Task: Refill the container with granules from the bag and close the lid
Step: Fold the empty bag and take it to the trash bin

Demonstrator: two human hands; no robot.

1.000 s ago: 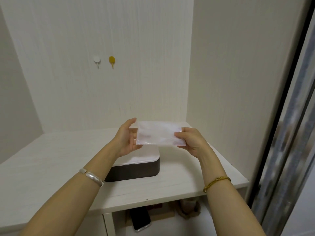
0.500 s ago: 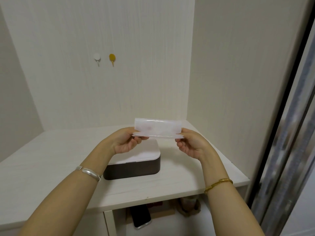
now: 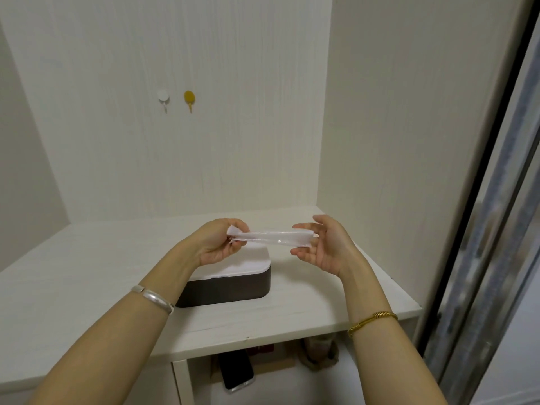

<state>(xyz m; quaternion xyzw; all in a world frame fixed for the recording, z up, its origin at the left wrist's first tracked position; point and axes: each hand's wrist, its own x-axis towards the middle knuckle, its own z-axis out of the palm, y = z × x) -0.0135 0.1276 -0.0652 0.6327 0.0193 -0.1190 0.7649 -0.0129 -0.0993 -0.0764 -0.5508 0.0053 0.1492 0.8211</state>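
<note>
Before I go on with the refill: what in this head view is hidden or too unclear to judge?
- Bag: seen nearly edge-on between left hand and right hand; granules inside and any opening cannot be made out.
- Container: lid down, contents hidden; left forearm covers its left end.
- Lower shelf: items shadowed and partly hidden by the tabletop's front edge; only a phone is recognisable.

The bag (image 3: 270,238) was translucent white; the container (image 3: 230,283) dark brown, its lid (image 3: 248,263) white; one hook (image 3: 189,97) mustard yellow.

Bare forearms — silver bangle (image 3: 152,298) left, gold coil bracelet (image 3: 371,320) right.
</note>
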